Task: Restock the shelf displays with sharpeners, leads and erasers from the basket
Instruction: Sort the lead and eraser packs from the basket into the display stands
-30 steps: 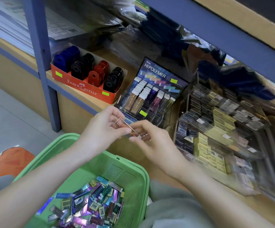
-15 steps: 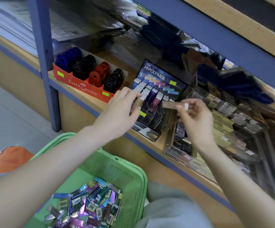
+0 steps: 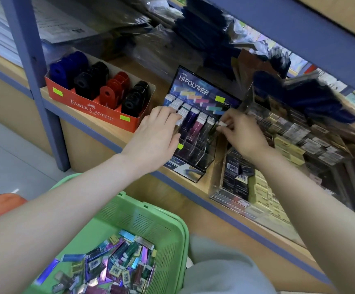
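Note:
A green basket [image 3: 168,225] at the bottom holds several shiny lead cases [image 3: 117,264]. On the shelf stands the black Hi-Polymer lead display [image 3: 197,92], its slots filled with upright cases. My left hand [image 3: 157,134] lies over the display's left slots, fingertips on the white-capped cases; whether it holds one is hidden. My right hand [image 3: 242,134] pinches a dark lead case [image 3: 220,125] by its white cap at the display's right slot.
A red Faber-Castell box [image 3: 83,102] of blue, black and red sharpeners sits to the left. A clear rack [image 3: 231,194] of eraser and lead boxes stands to the right. A blue shelf post [image 3: 43,85] rises at the left; an upper shelf edge [image 3: 299,37] hangs overhead.
Both hands rose from above the basket to the display. My right hand carried the lead case down to the right slot; my left hand moved onto the left slots.

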Demonstrator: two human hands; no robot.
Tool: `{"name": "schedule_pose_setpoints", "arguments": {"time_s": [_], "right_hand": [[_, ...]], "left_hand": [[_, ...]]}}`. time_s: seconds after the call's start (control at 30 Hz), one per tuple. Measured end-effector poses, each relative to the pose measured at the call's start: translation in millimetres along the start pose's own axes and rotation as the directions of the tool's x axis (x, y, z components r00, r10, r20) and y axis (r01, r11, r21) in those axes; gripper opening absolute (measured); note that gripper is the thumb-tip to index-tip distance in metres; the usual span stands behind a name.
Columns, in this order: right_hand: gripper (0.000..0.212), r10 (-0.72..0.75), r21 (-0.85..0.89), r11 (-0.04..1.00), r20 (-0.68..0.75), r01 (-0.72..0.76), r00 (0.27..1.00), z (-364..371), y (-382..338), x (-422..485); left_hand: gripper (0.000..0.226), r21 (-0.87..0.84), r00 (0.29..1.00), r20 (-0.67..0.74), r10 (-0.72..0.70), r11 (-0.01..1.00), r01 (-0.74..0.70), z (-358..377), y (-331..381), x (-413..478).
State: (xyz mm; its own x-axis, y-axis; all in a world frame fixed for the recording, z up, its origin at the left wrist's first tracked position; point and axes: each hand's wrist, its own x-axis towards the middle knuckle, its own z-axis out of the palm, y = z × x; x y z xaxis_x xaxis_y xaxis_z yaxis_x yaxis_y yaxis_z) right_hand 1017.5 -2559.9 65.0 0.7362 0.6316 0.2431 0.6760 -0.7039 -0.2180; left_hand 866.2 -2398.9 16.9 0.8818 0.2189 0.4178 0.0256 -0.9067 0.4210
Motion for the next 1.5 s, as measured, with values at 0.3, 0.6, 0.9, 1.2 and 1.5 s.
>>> {"name": "schedule_pose_setpoints", "arguments": {"time_s": [0.3,0.6,0.9,1.2,1.5], "right_hand": [[0.022,0.022,-0.281,0.959,-0.042,-0.033,0.999,14.5,-4.7,7.8],[0.027,-0.03,-0.154,0.988,-0.247,-0.009,0.969,14.1,-26.0,-19.2],[0.025,-0.531,-0.121,0.845,-0.082,0.521,0.843,46.3,-91.9,-98.8],[0.038,-0.427,0.182,0.901,0.542,0.395,0.724,178.8,-122.7,-131.9],[0.058,-0.268,0.215,0.963,0.822,0.162,0.503,315.9,-117.9,-176.0]], "left_hand": [[0.043,0.012,0.999,-0.037,0.026,1.0,-0.025,6.7,-3.5,3.3],[0.029,0.152,0.978,-0.148,0.144,0.981,-0.121,-16.5,-0.8,-6.0],[0.023,0.148,0.983,-0.166,0.077,0.988,-0.053,-22.8,-16.9,-117.3],[0.036,0.262,0.903,0.083,-0.422,0.883,0.389,-2.3,-103.5,-227.0],[0.046,0.094,0.746,0.14,-0.651,0.759,0.645,7.2,-137.7,-265.0]]}}
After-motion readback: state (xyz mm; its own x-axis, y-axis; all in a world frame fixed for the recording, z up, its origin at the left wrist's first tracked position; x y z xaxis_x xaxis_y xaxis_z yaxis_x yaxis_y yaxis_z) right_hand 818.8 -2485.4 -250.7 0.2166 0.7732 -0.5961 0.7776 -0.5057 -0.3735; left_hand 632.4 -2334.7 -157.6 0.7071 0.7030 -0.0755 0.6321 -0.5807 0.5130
